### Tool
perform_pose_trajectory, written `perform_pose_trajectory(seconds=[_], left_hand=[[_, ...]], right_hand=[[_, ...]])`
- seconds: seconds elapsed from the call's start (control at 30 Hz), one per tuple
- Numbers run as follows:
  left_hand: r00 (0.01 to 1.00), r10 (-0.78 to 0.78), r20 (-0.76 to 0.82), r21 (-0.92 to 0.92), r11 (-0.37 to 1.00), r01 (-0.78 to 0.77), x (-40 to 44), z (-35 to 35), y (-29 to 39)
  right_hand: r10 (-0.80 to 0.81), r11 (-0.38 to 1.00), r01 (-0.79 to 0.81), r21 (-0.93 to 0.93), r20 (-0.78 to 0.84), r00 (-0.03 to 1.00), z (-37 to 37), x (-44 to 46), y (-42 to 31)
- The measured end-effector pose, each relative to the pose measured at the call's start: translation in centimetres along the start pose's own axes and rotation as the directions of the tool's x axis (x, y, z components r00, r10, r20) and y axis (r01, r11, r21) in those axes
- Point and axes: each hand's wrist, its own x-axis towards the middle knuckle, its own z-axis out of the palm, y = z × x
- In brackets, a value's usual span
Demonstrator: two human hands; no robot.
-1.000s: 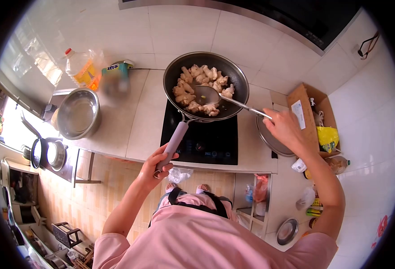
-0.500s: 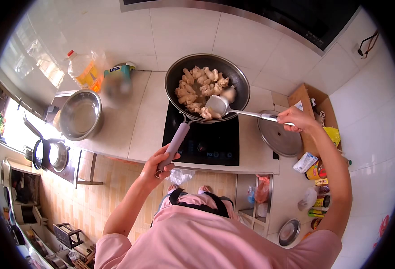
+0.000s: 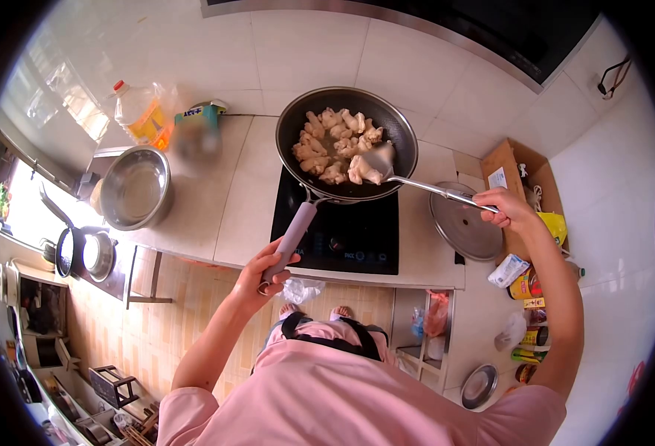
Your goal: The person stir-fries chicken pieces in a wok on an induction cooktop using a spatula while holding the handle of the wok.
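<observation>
My left hand (image 3: 266, 269) is wrapped round the light purple handle of a dark wok (image 3: 403, 132). The wok sits over the black induction cooktop (image 3: 342, 236). Pale chicken pieces (image 3: 314, 147) lie in a rough ring inside it, with a little liquid between them. In my right hand (image 3: 507, 208) is the handle of a metal spatula (image 3: 424, 186), its fingers closed. The spatula's blade is in the wok on the right side, tilted, and a chicken piece lies against it.
A metal lid (image 3: 465, 230) lies right of the cooktop, by a cardboard box (image 3: 506, 167). At the left stand a steel bowl (image 3: 138, 189), an oil bottle (image 3: 140, 115) and a green packet (image 3: 207, 113). Black range hood (image 3: 483, 26) overhangs the back.
The spatula blade has turned over and shifted slightly right, and a chicken piece near it has changed position. My right hand has rolled and moved slightly. My left hand keeps its hold.
</observation>
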Motion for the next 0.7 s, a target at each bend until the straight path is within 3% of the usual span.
perform_pose_trajectory(seconds=[0.07, 0.17, 0.23, 0.27, 0.3, 0.4, 0.5, 0.6, 0.7], left_hand=[[1.000, -0.001, 0.003, -0.001, 1.000, 0.001, 0.1, 0.0, 0.0], [1.000, -0.006, -0.002, 0.004, 1.000, 0.006, 0.1, 0.1, -0.1], [1.000, -0.010, -0.012, 0.014, 1.000, 0.010, 0.1, 0.3, -0.1], [1.000, -0.008, -0.009, 0.021, 1.000, 0.008, 0.1, 0.4, -0.1], [1.000, -0.004, -0.008, 0.026, 1.000, 0.004, 0.0, 0.5, -0.1], [1.000, 0.006, -0.012, 0.029, 1.000, -0.006, 0.1, 0.6, -0.1], [1.000, 0.004, -0.022, 0.031, 0.999, -0.004, 0.0, 0.7, -0.1], [1.000, 0.000, -0.021, 0.027, 1.000, 0.000, 0.1, 0.6, -0.1], [1.000, -0.001, -0.023, 0.025, 1.000, 0.001, 0.1, 0.6, -0.1]], right_hand=[[-0.017, 0.997, 0.019, 0.072, -0.026, 1.000, -0.4, 0.0, 0.6], [-0.290, 0.925, 0.206, -0.319, -0.244, 0.925, 0.8, 0.6, 1.1], [-0.740, 0.515, 0.328, -0.792, -0.218, 0.636, 2.6, 0.0, 1.2], [-0.888, 0.229, 0.267, -0.936, -0.088, 0.451, 3.7, -0.5, 1.1], [-0.786, 0.369, 0.175, -0.913, -0.206, 0.583, 4.9, -1.8, 0.5], [-0.759, 0.308, 0.159, -0.938, -0.142, 0.635, 5.2, -3.1, 0.9], [-0.800, 0.240, 0.162, -0.957, -0.101, 0.592, 4.5, -3.9, 1.8], [-0.792, 0.298, 0.124, -0.947, -0.173, 0.585, 4.1, -5.0, 1.0], [-0.813, 0.281, 0.199, -0.939, -0.123, 0.569, 3.4, -5.8, 0.3]])
